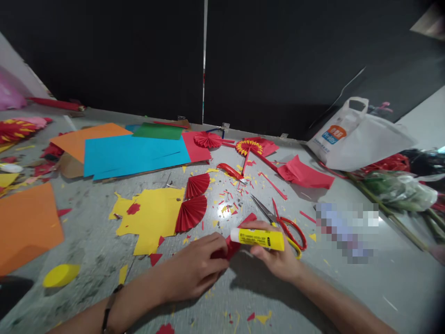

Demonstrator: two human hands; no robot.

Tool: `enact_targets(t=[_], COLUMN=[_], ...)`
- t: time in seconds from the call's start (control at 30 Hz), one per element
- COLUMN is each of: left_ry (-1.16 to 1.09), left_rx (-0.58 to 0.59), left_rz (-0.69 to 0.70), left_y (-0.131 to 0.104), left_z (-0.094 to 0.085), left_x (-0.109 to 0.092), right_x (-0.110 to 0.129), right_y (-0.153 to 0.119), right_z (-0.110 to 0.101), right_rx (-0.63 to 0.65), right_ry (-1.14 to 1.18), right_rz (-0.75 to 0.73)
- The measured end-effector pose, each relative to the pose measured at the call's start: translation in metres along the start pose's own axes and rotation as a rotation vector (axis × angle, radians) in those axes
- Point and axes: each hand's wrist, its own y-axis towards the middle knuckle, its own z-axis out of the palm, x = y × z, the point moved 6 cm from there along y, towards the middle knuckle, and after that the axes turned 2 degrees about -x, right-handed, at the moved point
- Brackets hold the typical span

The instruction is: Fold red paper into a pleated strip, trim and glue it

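Observation:
My left hand [200,264] is closed on a red paper piece [234,247], its fingers pressed at the near end. A yellow glue stick [257,238] lies across my right hand [278,257], gripped by the fingers, its white end over the red paper. Just beyond my right hand are scissors [276,217] with red and yellow handles, blades apart. Two folded red paper fans [192,214] rest at the right edge of a cut yellow sheet [156,211], left of the hands.
Blue sheets [135,154], orange paper [28,225] and a yellow cap-like object [61,275] lie left. A red cutter [229,170], round fans [249,147] and crumpled red paper [306,174] are farther back. A white bag [358,134] stands right; scraps litter the floor.

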Motion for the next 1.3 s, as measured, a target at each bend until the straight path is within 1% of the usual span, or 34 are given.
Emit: enact_targets(t=[0.1,0.27,0.43,0.53,0.63,0.8,0.93,1.03,1.1,1.23,1.3], left_ry=[-0.035,-0.111,-0.159,-0.178,-0.192,-0.174,-0.168,-0.169,-0.176,-0.210,-0.224], left_rx=[-0.011,-0.017,-0.001,0.035,0.078,0.146,0.132,0.109,0.098,0.091,0.085], left_rz=[-0.015,-0.008,-0.003,-0.036,-0.052,-0.094,-0.105,-0.090,-0.081,-0.066,-0.060], left_y=[0.000,0.002,-0.002,-0.005,-0.007,-0.008,-0.006,-0.006,-0.006,-0.006,-0.006], left_z=[-0.003,-0.011,-0.021,-0.026,-0.029,-0.024,-0.018,-0.017,-0.016,-0.016,-0.016], left_x=[0.000,0.003,0.017,0.026,0.030,0.033,0.033,0.031,0.031,0.031,0.030], right_x=[-0.012,-0.025,-0.027,-0.026,-0.027,-0.029,-0.027,-0.021,-0.017,-0.007,0.000], right_y=[0.002,0.006,0.008,0.009,0.010,0.008,0.003,-0.003,-0.008,-0.018,-0.022], right_z=[0.003,0.000,0.000,0.000,-0.001,-0.002,-0.001,0.001,0.003,0.011,0.017], right_rx=[-0.001,-0.014,0.009,0.015,0.014,0.012,0.008,0.022,0.036,0.046,0.085], right_ry=[0.025,0.073,0.147,0.195,0.248,0.354,0.452,0.453,0.410,0.232,0.138], right_rz=[0.042,0.136,0.210,0.243,0.271,0.326,0.383,0.385,0.363,0.260,0.204])
